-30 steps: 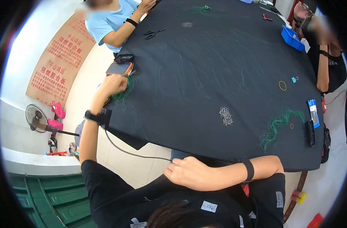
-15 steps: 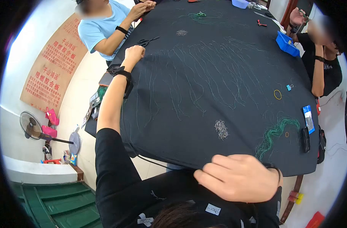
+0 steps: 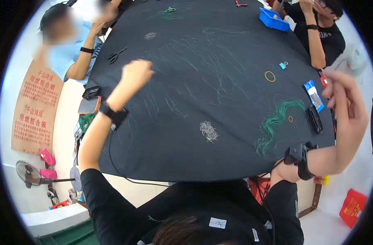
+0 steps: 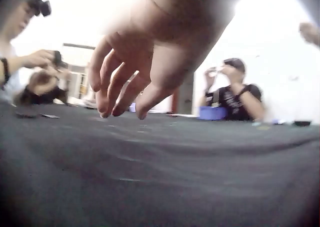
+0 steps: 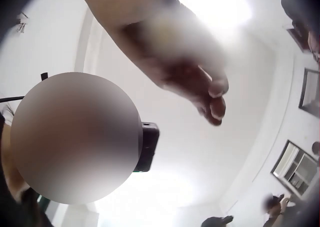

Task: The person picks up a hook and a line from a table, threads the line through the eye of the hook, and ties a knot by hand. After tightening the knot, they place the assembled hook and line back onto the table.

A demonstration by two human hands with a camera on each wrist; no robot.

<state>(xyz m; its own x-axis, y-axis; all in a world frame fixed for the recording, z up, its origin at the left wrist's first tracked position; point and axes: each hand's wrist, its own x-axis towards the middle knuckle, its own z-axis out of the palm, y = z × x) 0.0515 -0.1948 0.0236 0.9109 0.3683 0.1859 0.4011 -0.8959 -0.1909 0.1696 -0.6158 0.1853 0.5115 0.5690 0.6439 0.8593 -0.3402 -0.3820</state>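
Raised high at the right of the head view, the right hand (image 3: 353, 109) has come up from low over the near table edge, where it was half a second ago; the left hand (image 3: 136, 74) has moved off a little from the scissors (image 3: 115, 57). Left fingers point down toward the cloth (image 4: 165, 162), loosely bent and a little apart, with a gap before the thumb and nothing visible between them. Right thumb and fingertips sit near one another in the air; I cannot tell whether they pinch a strand.

Thin green strands (image 3: 174, 108) lie loosely across the middle of the black cloth, partly under and beside the left hand. Farther right is a thick green bundle (image 3: 276, 120), wavy and fanned at its near end.

Of the containers, the blue tub (image 3: 276, 24) stands at the far right edge with some small pale items in it, too small to name. A blue packet (image 3: 313, 96) lies flat near the right edge, its contents unclear. Just beside it is a black case (image 3: 315, 119); its inside does not show. Across the table, at the left edge, a black pouch (image 3: 91, 92) lies against an orange-rimmed slab (image 3: 89, 105). Grey wire bits (image 3: 209, 131) lie in a loose pile near the front, outside any container.
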